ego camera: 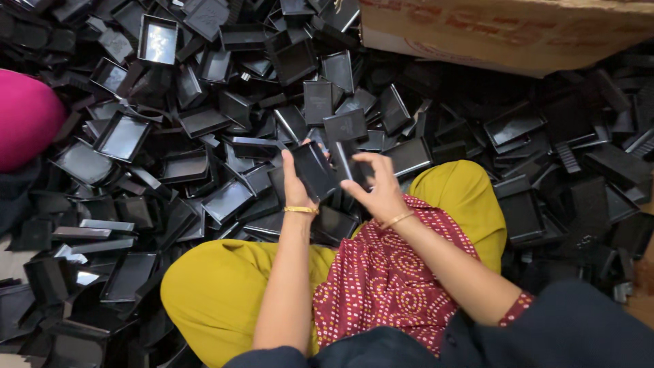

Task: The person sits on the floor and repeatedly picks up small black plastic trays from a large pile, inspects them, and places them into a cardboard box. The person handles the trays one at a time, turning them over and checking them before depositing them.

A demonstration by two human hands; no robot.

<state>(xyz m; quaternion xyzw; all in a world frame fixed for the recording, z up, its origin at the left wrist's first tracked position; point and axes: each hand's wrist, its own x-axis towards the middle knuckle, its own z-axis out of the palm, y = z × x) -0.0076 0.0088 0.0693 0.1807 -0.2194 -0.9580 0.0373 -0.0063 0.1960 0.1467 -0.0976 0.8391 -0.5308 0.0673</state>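
My left hand (296,182) grips a shallow black plastic tray (315,169) by its lower edge, holding it tilted above my lap. My right hand (379,185) holds a second black tray piece (349,162) right beside it, fingers curled over its top edge. The two pieces touch or nearly touch between my hands. Both wrists wear thin gold bangles. Below my hands lie my yellow-clad knees (218,286) and a red patterned cloth (388,272).
A deep heap of black plastic trays (204,116) covers the floor on all sides. A brown cardboard box (504,31) sits at the top right. Something pink and rounded (24,119) is at the left edge.
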